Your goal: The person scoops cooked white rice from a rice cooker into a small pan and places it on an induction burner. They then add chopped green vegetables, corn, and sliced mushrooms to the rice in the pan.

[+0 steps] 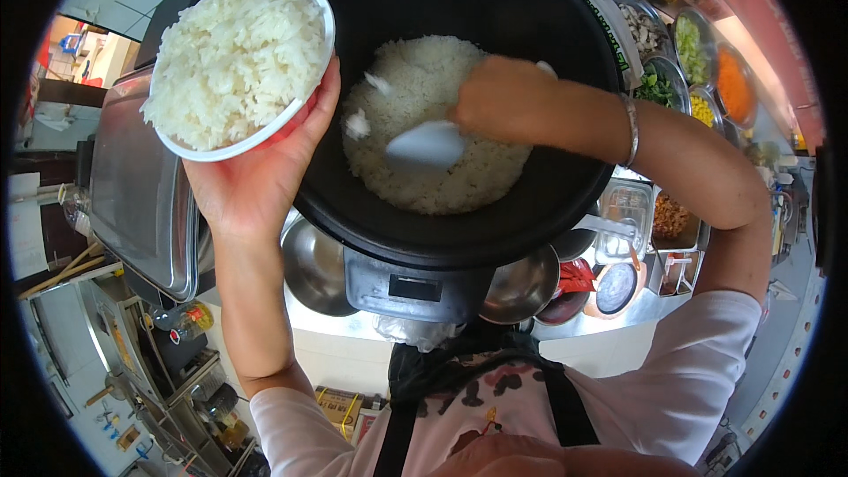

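My left hand (pixel 265 179) supports a white bowl (pixel 329 26) from below, heaped above its rim with cooked white rice (pixel 238 59). It is held at the left side of a large black rice pot (pixel 457 238). Over the pot, my right hand (pixel 500 103) grips a pale rice paddle (pixel 425 146), whose blade is blurred just above the rice. A broad layer of cooked rice (pixel 424 66) covers the bottom of the pot. Small white clumps (pixel 358 124) show near its left edge. The paddle's handle is mostly hidden in my fist.
Metal bowls (pixel 318 265) stand along the counter below the pot. At the right are bowls of chopped greens (pixel 656 89), orange shreds (pixel 735 85) and yellow corn (pixel 701 110), plus a tray of brown minced food (pixel 669 215). A lidded appliance (pixel 139 179) stands at the left.
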